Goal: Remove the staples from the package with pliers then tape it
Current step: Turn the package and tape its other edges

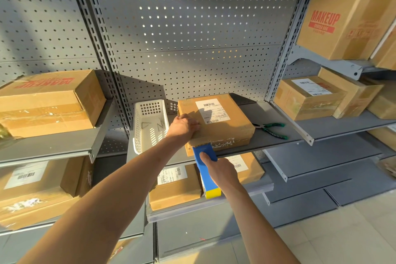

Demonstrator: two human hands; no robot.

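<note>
Package (215, 121) sat on the grey shelf (267, 118), near its front edge, label (212, 112) facing up. Left hand (184, 125) lay on the package's left top edge, fingers curled over it, pinning it down. Right hand (219, 170) was clenched around a blue tape dispenser (204, 164) with a yellow end, its head pressed against the package's front face just below the shelf's front edge; that face looked scuffed and torn. Green-handled pliers (271, 129) lay on the shelf just right of the package, apart from it, untouched. White plastic basket (150, 124) stood at the shelf's left end, beside the package, with a few small bent metal pieces inside, probably staples, too small to be sure. More cardboard boxes (49, 103) sat on neighbouring shelves
</note>
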